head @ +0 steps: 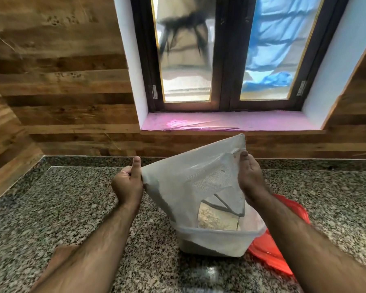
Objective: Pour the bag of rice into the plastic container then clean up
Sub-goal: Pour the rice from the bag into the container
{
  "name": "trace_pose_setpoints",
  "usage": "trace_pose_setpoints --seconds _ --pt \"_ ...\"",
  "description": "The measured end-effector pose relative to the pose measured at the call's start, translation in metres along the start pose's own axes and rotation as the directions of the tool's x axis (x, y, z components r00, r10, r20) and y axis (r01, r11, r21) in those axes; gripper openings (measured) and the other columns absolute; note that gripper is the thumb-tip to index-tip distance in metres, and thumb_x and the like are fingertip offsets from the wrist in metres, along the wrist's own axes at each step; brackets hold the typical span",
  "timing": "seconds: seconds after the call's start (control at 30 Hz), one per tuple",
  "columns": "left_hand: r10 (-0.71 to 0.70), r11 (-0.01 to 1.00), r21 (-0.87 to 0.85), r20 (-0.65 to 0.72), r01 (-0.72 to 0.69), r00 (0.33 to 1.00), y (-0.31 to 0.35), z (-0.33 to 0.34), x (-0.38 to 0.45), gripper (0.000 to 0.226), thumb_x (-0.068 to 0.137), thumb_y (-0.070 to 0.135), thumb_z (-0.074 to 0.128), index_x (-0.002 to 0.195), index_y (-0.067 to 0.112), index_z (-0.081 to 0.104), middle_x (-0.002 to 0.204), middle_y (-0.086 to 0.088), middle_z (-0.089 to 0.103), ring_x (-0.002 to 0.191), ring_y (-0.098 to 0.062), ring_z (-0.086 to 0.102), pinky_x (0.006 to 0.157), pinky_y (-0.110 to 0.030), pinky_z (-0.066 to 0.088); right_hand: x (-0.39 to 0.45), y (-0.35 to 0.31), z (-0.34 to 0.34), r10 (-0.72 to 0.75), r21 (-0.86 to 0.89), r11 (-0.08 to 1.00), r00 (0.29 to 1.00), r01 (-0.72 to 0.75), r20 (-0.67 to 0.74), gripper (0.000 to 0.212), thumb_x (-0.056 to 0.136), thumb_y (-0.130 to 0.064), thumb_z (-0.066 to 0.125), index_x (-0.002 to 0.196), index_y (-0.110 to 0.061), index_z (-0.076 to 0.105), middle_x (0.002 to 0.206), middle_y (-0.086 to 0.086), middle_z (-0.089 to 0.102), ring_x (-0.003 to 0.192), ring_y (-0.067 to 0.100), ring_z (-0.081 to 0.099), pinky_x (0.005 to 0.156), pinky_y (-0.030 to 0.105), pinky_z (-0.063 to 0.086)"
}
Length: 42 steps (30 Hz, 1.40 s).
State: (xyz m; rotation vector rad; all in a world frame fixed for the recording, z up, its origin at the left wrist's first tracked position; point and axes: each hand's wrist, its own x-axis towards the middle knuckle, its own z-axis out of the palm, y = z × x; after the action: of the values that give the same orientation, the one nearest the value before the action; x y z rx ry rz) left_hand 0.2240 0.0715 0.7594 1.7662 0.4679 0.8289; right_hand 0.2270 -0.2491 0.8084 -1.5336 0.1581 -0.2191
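Head view, looking down over a speckled granite counter (51, 208): the white woven rice bag (190, 178) is upended above the plastic container (216, 240), held up by its closed bottom end. Its long axis runs steeply, from the raised corner near the window sill (220, 122) down toward me, and the open mouth points downward into the container, whose rim the bag's lower edge overlaps. Through that mouth a patch of pale rice (211, 218) shows inside the tub.

The left hand (128, 182) grips the bag's left corner, fingers curled round the bunched fabric and thumb standing straight up. The right hand (250, 176) pinches the upper right corner, thumb pressed against the cloth.

A red lid (270, 252) lies flat on the counter just to the right of the container, partly tucked under it and partly hidden by the right forearm. The bag itself screens most of the container's interior. Behind everything stand the wood-panelled wall (61, 81) and a dark-framed window (224, 60).
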Motion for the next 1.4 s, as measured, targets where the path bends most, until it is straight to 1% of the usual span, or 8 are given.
trace_pose_setpoints --seconds 0.43,0.57,0.73,0.87,0.97,1.13,1.23,1.4 --pt "0.315 0.935 0.130 0.114 -0.328 0.942 0.054 0.019 0.014 0.078 0.099 0.083 0.033 0.049 0.023 0.028 0.045 0.008 0.029 0.042 -0.015 0.027 0.050 -0.031 0.020 0.001 0.011 -0.022 -0.047 -0.053 0.998 0.945 0.031 -0.324 0.081 0.086 -0.089 0.032 0.083 -0.014 0.062 0.076 0.008 0.065 0.075 0.028 0.064 0.068 0.039 0.049" --pt "0.357 0.921 0.119 0.113 -0.370 0.927 0.067 0.030 0.020 0.083 0.092 0.092 0.012 0.048 0.023 0.026 0.045 0.005 0.028 0.041 -0.014 0.023 0.051 -0.031 0.014 0.000 0.008 -0.020 0.150 0.094 0.988 0.886 -0.120 -0.438 0.079 0.106 -0.069 0.023 0.109 -0.001 0.064 0.094 0.017 0.069 0.106 0.039 0.067 0.084 0.039 0.051" --pt "0.341 0.940 -0.077 0.138 -0.333 0.930 0.083 0.047 0.024 0.074 0.088 0.093 0.029 0.053 0.027 0.026 0.049 0.007 0.028 0.045 -0.009 0.023 0.051 -0.029 0.016 -0.003 0.001 -0.021 0.181 0.139 0.982 0.849 -0.128 -0.497 0.083 0.112 -0.059 0.020 0.134 0.010 0.061 0.134 0.031 0.065 0.126 0.043 0.061 0.095 0.035 0.046" --pt "0.407 0.912 -0.132 0.155 -0.389 0.900 0.091 0.054 0.024 0.072 0.080 0.097 0.038 0.055 0.030 0.026 0.050 0.010 0.027 0.044 -0.002 0.022 0.047 -0.024 0.015 -0.003 0.002 -0.024 0.102 0.061 0.995 0.822 -0.081 -0.561 0.084 0.113 -0.056 0.018 0.115 0.011 0.068 0.117 0.034 0.070 0.115 0.048 0.066 0.087 0.042 0.054" --pt "0.462 0.884 -0.146 0.128 -0.444 0.878 0.083 0.053 0.025 0.073 0.080 0.096 0.039 0.056 0.029 0.028 0.052 0.011 0.028 0.048 -0.006 0.023 0.051 -0.023 0.017 0.004 0.013 -0.023 0.041 0.017 0.999 0.823 -0.038 -0.567 0.077 0.111 -0.062 0.016 0.077 -0.010 0.063 0.077 0.008 0.067 0.094 0.040 0.072 0.071 0.032 0.049" --pt "0.433 0.891 -0.174 0.043 -0.420 0.900 0.071 0.056 0.028 0.102 0.084 0.099 0.025 0.059 0.001 0.043 0.054 -0.008 0.039 0.051 -0.018 0.035 0.048 -0.038 0.027 -0.003 0.018 -0.017 0.026 -0.055 0.996 0.812 -0.071 -0.583 0.068 0.112 -0.058 0.017 0.093 -0.008 0.061 0.073 -0.003 0.057 0.070 0.018 0.056 0.060 0.022 0.039" --pt "0.333 0.918 -0.212 -0.042 -0.334 0.942 0.075 0.061 0.026 0.089 0.081 0.100 0.024 0.062 0.016 0.048 0.054 -0.009 0.051 0.049 -0.029 0.050 0.049 -0.038 0.042 -0.011 0.018 -0.008 -0.031 -0.127 0.989 0.747 -0.072 -0.664 0.063 0.110 -0.064 0.021 0.096 -0.013 0.054 0.075 -0.004 0.056 0.067 0.013 0.055 0.059 0.026 0.042" --pt "0.088 0.908 -0.407 -0.056 -0.103 0.995 0.089 0.069 0.009 0.092 0.079 0.100 0.029 0.090 0.012 0.052 0.063 0.008 0.049 0.051 -0.003 0.045 0.055 -0.027 0.043 -0.005 0.019 0.011 0.197 0.134 0.980 0.721 -0.144 -0.664 0.077 0.106 -0.072 0.019 0.117 -0.010 0.063 0.108 0.013 0.073 0.098 0.031 0.071 0.082 0.039 0.060"
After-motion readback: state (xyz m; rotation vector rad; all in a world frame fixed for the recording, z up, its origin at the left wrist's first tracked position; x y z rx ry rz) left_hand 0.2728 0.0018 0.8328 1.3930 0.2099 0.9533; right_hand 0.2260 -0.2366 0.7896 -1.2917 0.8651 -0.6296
